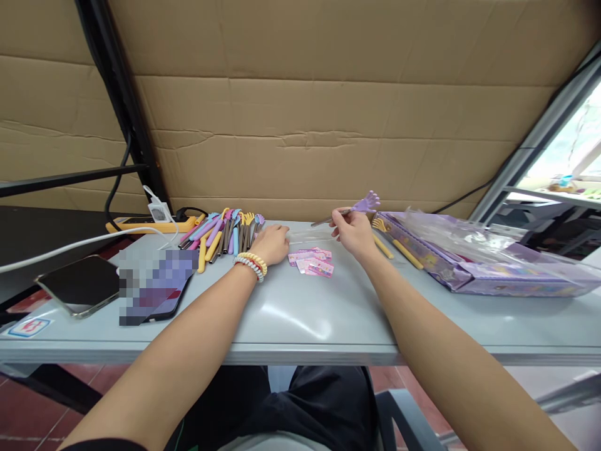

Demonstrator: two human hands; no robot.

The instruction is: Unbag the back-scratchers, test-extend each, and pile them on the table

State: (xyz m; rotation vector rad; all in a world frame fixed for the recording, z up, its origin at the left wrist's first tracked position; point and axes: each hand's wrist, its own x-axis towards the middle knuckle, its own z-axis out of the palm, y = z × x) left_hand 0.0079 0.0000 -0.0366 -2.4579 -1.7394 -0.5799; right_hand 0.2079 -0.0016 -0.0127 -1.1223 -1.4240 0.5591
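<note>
Right hand [353, 233]: right of center, fingers pinched on a purple hand-topped stick [365, 203], head toward upper right.
Left hand [273, 244]: center, at the left end of a clear plastic sleeve [306, 237] — whether it grips, one cannot tell.
Pink cards [313, 258]: loose pile, mid-frame, between the hands.
Colored sticks [216, 237]: bunched left of center.
Purple box [498, 287]: right side, film-covered — yellow-handled sticks [407, 253] beside it.
Phones [82, 285]: lower left.
Power strip [185, 224]: left, charger plugged in.

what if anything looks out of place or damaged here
The cardboard behind the table has ragged horizontal creases that break its flat surface. On the table, the small pink cards overlap at different angles, slightly untidily. I see no spill.
</note>
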